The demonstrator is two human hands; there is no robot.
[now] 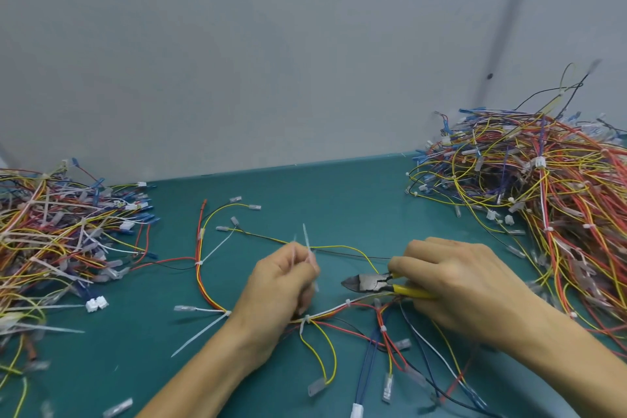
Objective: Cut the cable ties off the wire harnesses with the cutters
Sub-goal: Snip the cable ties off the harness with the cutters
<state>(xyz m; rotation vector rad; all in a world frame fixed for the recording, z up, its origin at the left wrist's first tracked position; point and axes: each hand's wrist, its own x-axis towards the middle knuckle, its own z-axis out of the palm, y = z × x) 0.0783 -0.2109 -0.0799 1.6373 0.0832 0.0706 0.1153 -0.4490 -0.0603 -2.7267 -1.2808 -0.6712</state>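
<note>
Covering cutters [368, 282] handles: right hand [458, 285] | left hand [281, 285] pinches blurred cable ties [307, 241]

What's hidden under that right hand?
The right hand covers the yellow handles of the cutters; only their front ends and the metal head stick out. Some harness wires run under the hand too; where they go beneath is hidden.

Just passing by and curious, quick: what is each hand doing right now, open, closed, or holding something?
Left hand: closed, pinching a white cable tie.
Right hand: closed round the yellow-handled cutters.
</note>
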